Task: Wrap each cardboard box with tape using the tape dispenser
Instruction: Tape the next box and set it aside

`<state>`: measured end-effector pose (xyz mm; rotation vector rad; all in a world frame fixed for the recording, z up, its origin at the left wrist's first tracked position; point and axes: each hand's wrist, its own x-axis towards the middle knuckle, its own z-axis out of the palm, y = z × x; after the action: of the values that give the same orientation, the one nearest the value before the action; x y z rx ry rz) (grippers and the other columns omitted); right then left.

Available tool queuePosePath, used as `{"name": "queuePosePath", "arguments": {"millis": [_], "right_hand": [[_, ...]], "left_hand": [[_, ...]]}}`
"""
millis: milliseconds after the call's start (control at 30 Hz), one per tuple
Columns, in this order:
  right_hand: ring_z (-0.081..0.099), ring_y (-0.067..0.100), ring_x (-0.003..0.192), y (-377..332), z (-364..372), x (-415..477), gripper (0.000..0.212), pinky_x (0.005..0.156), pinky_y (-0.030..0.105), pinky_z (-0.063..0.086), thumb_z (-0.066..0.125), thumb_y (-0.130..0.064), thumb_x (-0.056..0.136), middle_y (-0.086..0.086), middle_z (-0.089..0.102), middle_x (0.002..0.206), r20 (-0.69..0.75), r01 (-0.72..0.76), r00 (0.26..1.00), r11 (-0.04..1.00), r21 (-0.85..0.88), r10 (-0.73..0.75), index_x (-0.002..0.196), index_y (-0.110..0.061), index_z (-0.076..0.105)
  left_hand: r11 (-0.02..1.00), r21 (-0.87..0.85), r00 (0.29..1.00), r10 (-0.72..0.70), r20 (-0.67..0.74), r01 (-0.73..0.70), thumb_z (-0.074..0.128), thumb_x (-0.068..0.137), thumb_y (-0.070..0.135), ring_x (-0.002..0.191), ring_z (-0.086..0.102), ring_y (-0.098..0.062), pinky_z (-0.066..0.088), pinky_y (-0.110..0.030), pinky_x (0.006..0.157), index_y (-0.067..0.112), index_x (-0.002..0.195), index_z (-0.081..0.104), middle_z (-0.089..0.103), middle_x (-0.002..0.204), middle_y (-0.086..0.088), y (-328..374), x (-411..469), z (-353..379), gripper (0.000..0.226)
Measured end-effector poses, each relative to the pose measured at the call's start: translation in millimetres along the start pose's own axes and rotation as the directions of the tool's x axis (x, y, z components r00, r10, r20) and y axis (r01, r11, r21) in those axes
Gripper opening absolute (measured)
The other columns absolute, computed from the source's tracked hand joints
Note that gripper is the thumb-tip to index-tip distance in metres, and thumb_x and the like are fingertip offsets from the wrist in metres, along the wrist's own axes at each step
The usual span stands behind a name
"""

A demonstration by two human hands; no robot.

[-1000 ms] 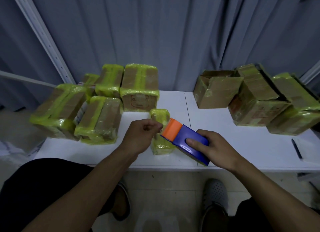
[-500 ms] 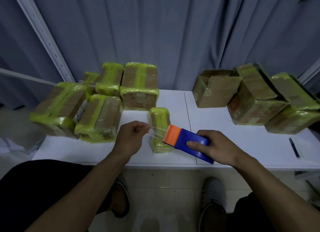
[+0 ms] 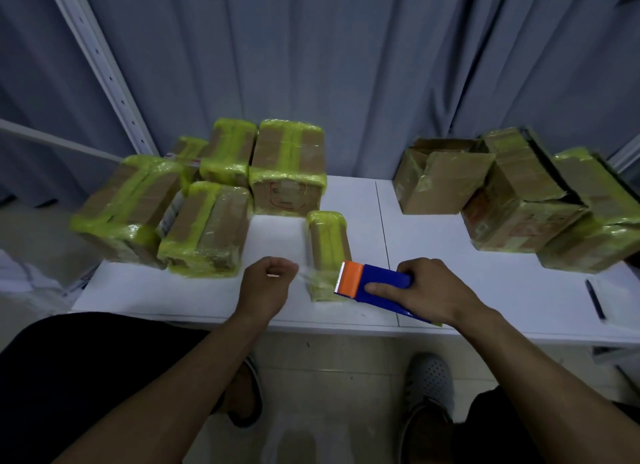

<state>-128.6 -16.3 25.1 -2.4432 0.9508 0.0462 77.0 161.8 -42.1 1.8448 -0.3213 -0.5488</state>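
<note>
Pulled further left since a second ago, the left hand (image 3: 268, 287) pinches the end of a clear, glossy tape (image 3: 317, 277) strip, its curled fingers hiding the grip. The right hand (image 3: 431, 290) grips the blue dispenser (image 3: 375, 285) with its orange serrated tip. Behind the blurry strip a small box (image 3: 327, 236), banded in wrinkled yellow-green wrap, lies on the white counter (image 3: 485, 283), its near end hidden.
</note>
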Motion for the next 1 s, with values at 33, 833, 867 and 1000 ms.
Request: {"name": "queuePosePath", "arguments": {"millis": [33, 833, 867, 1000], "right_hand": [[0.067, 0.009, 0.067, -1.5, 2.7, 2.8, 0.072, 0.066, 0.025, 0.056, 0.054, -0.093, 0.062, -0.009, 0.067, 0.073, 0.003, -0.009, 1.000, 0.999, -0.031, 0.009, 0.081, -0.024, 0.063], [0.066, 0.019, 0.079, -26.2, 33.9, 47.4, 0.067, 0.070, 0.033, 0.057, 0.068, -0.081, 0.073, -0.002, 0.063, 0.089, 0.033, -0.149, 0.984, 0.907, -0.395, 0.176, 0.098, -0.020, 0.059], [0.066, 0.019, 0.079, -26.3, 34.8, 48.5, 0.067, 0.071, 0.034, 0.057, 0.068, -0.081, 0.073, -0.002, 0.063, 0.090, 0.037, -0.151, 0.983, 0.907, -0.394, 0.180, 0.099, -0.020, 0.058], [0.064, 0.019, 0.079, -26.7, 34.4, 51.8, 0.067, 0.071, 0.034, 0.056, 0.068, -0.081, 0.072, -0.003, 0.058, 0.086, 0.059, -0.165, 0.977, 0.907, -0.388, 0.203, 0.097, -0.021, 0.053]], "left_hand": [[1.000, 0.007, 1.000, -0.005, -0.021, 0.005, 0.076, 0.087, 0.022, 0.078, 0.062, -0.001, 0.042, -0.003, 0.059, 0.013, 0.089, 0.073, 0.070, 0.086, 0.007, -4.8, 0.7, 2.4, 0.010], [0.970, 0.051, 0.971, -0.238, 0.031, 0.237, 0.075, 0.085, 0.023, 0.103, 0.064, -0.023, 0.052, -0.037, 0.096, 0.019, 0.106, 0.069, 0.070, 0.109, -0.003, -75.9, 40.0, 52.8, 0.022], [0.970, 0.074, 0.971, -0.234, 0.041, 0.231, 0.073, 0.086, 0.025, 0.105, 0.063, -0.023, 0.051, -0.039, 0.099, 0.018, 0.110, 0.069, 0.069, 0.113, -0.004, -76.7, 40.9, 54.7, 0.025], [0.962, 0.150, 0.969, -0.238, 0.065, 0.226, 0.072, 0.087, 0.037, 0.114, 0.060, -0.023, 0.048, -0.037, 0.102, 0.017, 0.121, 0.066, 0.064, 0.127, -0.003, -79.0, 43.4, 56.4, 0.040]]}}
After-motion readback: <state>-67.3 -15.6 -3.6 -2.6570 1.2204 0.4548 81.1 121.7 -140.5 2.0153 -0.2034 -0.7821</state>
